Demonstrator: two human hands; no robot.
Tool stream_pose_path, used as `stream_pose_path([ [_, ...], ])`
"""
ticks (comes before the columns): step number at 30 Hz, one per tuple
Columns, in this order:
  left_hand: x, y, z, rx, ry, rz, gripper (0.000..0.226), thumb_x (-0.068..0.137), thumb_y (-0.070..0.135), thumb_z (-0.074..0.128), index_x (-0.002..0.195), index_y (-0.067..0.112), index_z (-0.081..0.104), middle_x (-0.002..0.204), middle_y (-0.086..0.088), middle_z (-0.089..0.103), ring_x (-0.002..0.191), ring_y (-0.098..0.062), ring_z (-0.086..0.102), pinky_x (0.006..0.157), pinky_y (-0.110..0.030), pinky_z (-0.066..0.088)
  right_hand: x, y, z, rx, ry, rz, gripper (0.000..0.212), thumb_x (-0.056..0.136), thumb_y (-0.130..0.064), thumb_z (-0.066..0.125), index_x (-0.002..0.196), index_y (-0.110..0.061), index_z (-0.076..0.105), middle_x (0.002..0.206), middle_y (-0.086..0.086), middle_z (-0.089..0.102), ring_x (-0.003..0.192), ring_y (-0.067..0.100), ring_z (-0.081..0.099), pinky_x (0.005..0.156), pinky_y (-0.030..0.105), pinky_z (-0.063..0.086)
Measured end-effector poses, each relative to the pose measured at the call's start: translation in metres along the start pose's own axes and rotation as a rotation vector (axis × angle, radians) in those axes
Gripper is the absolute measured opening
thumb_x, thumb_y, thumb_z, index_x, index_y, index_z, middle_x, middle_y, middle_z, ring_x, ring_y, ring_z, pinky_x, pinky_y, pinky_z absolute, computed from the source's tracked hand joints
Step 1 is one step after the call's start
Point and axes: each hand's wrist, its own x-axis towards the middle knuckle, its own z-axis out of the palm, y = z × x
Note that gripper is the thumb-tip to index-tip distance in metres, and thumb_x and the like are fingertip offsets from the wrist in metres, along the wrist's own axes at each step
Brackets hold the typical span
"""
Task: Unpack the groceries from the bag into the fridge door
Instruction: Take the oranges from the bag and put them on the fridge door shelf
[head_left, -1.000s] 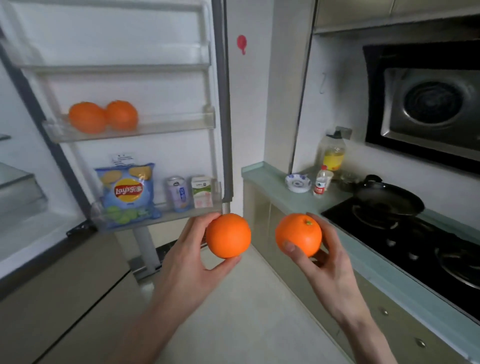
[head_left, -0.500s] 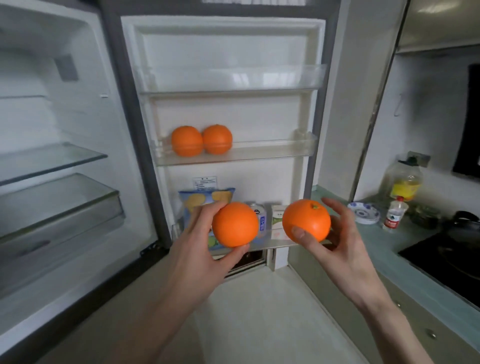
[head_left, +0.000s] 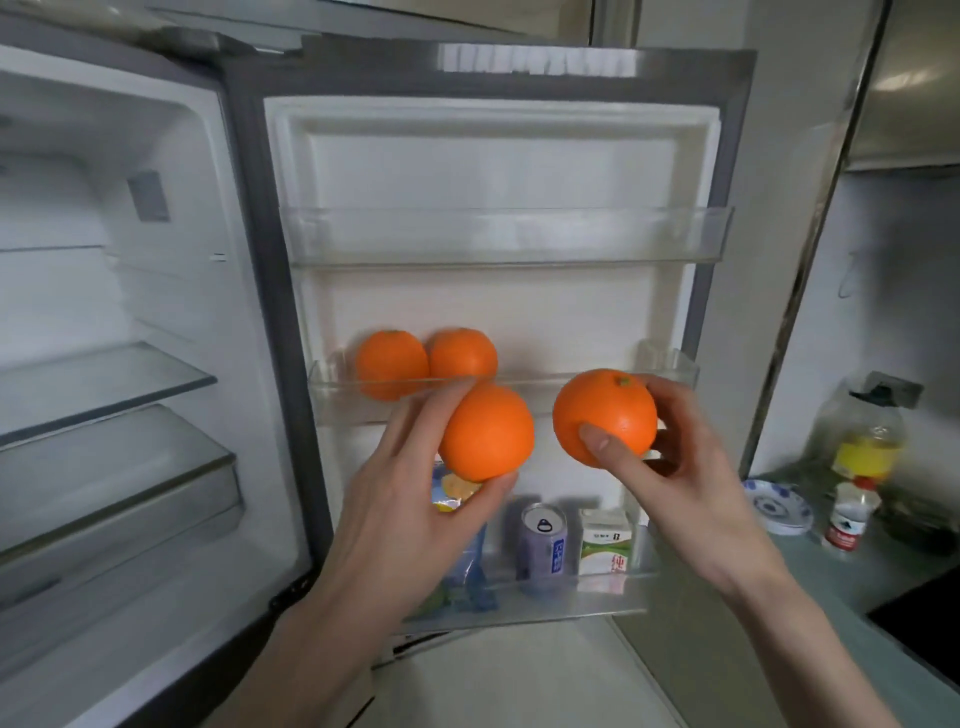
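I've got a bright orange orange (head_left: 485, 434) in my left hand (head_left: 410, 514) and another (head_left: 605, 415) with a green stem spot in my right hand (head_left: 675, 467). Purple can (head_left: 543, 545) below, green-and-white carton (head_left: 605, 548), blue-patterned white dish (head_left: 779, 506), red-capped bottle (head_left: 849, 512).

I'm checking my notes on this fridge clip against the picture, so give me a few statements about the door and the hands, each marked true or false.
1. Each hand holds an orange. True: the left hand grips one orange, the right hand another orange.
2. Two oranges already sit on the middle door shelf. True: they lie side by side at its left end.
3. The top door shelf is full of bottles. False: nothing shows in it.
4. The can stands on the middle shelf. False: it stands on the bottom shelf, beside the small carton.
5. The fridge door is closed. False: it stands open.
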Motion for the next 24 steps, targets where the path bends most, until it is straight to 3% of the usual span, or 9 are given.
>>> stream_pose_path([
  [2, 0.018, 0.003, 0.006, 0.039, 0.022, 0.01, 0.075, 0.083, 0.054, 0.076, 0.146, 0.053, 0.036, 0.144, 0.03, 0.039, 0.11, 0.008, 0.049, 0.074, -0.002, 0.042, 0.019, 0.002, -0.003, 0.0, -0.011, -0.031, 0.056, 0.075, -0.061, 0.081, 0.123, -0.049, 0.054, 0.119, -0.022, 0.063, 0.099, -0.003, 0.067, 0.075, 0.021, 0.054],
  [7, 0.063, 0.004, 0.023, 0.091, 0.079, 0.068, 0.074, 0.086, 0.047, 0.076, 0.151, 0.043, 0.039, 0.146, 0.018, 0.041, 0.122, 0.005, 0.047, 0.092, -0.006, 0.045, 0.062, 0.004, -0.016, -0.016, 0.006, -0.115, 0.065, 0.066, -0.074, 0.072, 0.124, -0.053, 0.053, 0.119, -0.023, 0.063, 0.1, -0.001, 0.066, 0.078, 0.024, 0.05],
  [12, 0.088, -0.001, 0.043, 0.11, 0.099, 0.032, 0.074, 0.086, 0.048, 0.076, 0.149, 0.048, 0.037, 0.147, 0.022, 0.037, 0.116, 0.008, 0.046, 0.084, 0.002, 0.042, 0.098, 0.009, -0.023, -0.074, 0.012, -0.205, 0.072, 0.069, -0.08, 0.069, 0.133, -0.052, 0.051, 0.113, -0.038, 0.059, 0.103, -0.011, 0.059, 0.077, 0.017, 0.043],
  [17, 0.101, -0.008, 0.064, 0.172, 0.082, -0.002, 0.075, 0.086, 0.048, 0.076, 0.149, 0.049, 0.035, 0.147, 0.02, 0.038, 0.113, 0.001, 0.053, 0.082, -0.02, 0.057, 0.123, 0.022, -0.025, -0.147, -0.044, -0.194, 0.07, 0.067, -0.074, 0.065, 0.131, -0.049, 0.05, 0.112, -0.03, 0.059, 0.101, -0.014, 0.058, 0.072, 0.006, 0.043],
  [20, 0.108, -0.007, 0.072, 0.198, 0.065, -0.003, 0.073, 0.087, 0.052, 0.074, 0.149, 0.046, 0.035, 0.144, 0.018, 0.041, 0.111, -0.002, 0.056, 0.081, -0.023, 0.057, 0.133, 0.032, -0.025, -0.254, -0.072, -0.178, 0.064, 0.073, -0.068, 0.074, 0.128, -0.049, 0.047, 0.112, -0.027, 0.059, 0.101, -0.008, 0.059, 0.074, 0.012, 0.043],
  [24, 0.115, -0.006, 0.077, 0.241, 0.046, -0.003, 0.07, 0.087, 0.062, 0.064, 0.149, 0.043, 0.037, 0.141, 0.015, 0.045, 0.111, -0.008, 0.058, 0.09, -0.037, 0.056, 0.142, 0.038, -0.027, -0.354, -0.116, -0.153, 0.061, 0.077, -0.067, 0.075, 0.127, -0.045, 0.047, 0.117, -0.018, 0.062, 0.102, 0.006, 0.063, 0.078, 0.027, 0.049],
])
